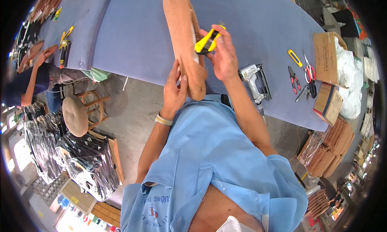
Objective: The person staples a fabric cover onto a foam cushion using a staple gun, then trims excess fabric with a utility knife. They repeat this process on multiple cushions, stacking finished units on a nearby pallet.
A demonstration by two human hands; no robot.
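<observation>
A long brown padded piece (182, 34) lies on the blue-grey work table (133, 34), its near end against my body. My left hand (174, 91), with a metal watch at the wrist, presses flat against the left side of that end. My right hand (222, 54) grips a yellow and black utility knife (206, 41) held at the piece's right edge.
A grey staple gun (254, 82) lies just right of my right arm. Further right are a yellow cutter (294, 58), red-handled scissors (309, 70), pliers (294, 79) and cardboard boxes (327, 56). A round stool (76, 115) and black wrapped bundles (80, 159) stand on the floor left. Another person (28, 79) works at far left.
</observation>
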